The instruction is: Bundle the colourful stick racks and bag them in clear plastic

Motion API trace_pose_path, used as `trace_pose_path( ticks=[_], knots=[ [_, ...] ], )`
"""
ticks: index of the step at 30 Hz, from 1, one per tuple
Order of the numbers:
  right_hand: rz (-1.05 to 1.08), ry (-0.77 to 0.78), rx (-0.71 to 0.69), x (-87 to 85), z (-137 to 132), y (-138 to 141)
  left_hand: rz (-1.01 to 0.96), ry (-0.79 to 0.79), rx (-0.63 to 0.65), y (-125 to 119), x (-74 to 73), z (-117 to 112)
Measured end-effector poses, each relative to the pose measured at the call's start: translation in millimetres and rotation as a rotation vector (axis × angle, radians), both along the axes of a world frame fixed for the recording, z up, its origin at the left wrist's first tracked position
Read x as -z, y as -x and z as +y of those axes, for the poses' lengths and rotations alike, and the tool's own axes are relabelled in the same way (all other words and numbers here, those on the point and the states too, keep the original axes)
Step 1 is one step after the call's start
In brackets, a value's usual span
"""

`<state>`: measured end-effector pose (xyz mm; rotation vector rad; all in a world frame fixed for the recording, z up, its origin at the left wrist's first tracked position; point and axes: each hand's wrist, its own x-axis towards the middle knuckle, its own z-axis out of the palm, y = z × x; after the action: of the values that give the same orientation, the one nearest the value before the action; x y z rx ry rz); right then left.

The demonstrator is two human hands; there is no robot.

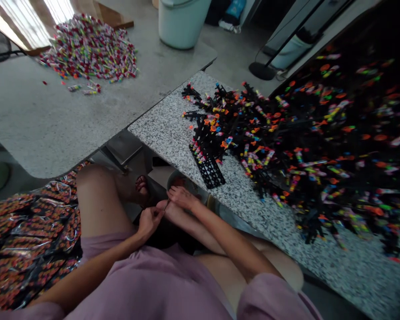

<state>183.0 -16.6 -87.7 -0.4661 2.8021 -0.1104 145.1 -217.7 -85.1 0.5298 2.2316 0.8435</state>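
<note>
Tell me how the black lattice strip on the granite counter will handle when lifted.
The black lattice strip is probably light for its size, being mostly open holes. It likely feels fairly stiff, lying straight on the speckled granite counter, though its thin bars may flex. Being flat, it seems unlikely to roll.

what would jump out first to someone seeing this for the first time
The huge heap of black plastic pieces studded with bright tubes, sprawling across the speckled granite counter on the right, grabs the eye first. Next comes the colorful pile of small tubes on the gray table at top left. At the bottom center, the left hand pinches a thin sliver close to the right hand.
</note>
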Motion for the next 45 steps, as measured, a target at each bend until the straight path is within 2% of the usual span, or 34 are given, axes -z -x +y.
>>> trace_pose_path(
  ticks=[8,23,32,40,45],
  knots=[
    [0.012,0.013,0.000,9.3,1,0,-0.047,0.014,-0.056,3,-0.1,1],
    [0.044,0.024,-0.034,8.6,3,-2,-0.148,0.021,-0.087,4,0.2,2],
    [-0.012,-0.050,-0.028,14.8,3,-2,-0.179,0.031,-0.105,6,-1.7,3],
    [-0.014,-0.006,-0.011,6.9,2,-3,-0.166,0.055,-0.102,7,1.0,2],
    [0.004,0.015,-0.013,8.0,0,-5,-0.165,0.064,-0.089,8,0.9,0]
  ],
)
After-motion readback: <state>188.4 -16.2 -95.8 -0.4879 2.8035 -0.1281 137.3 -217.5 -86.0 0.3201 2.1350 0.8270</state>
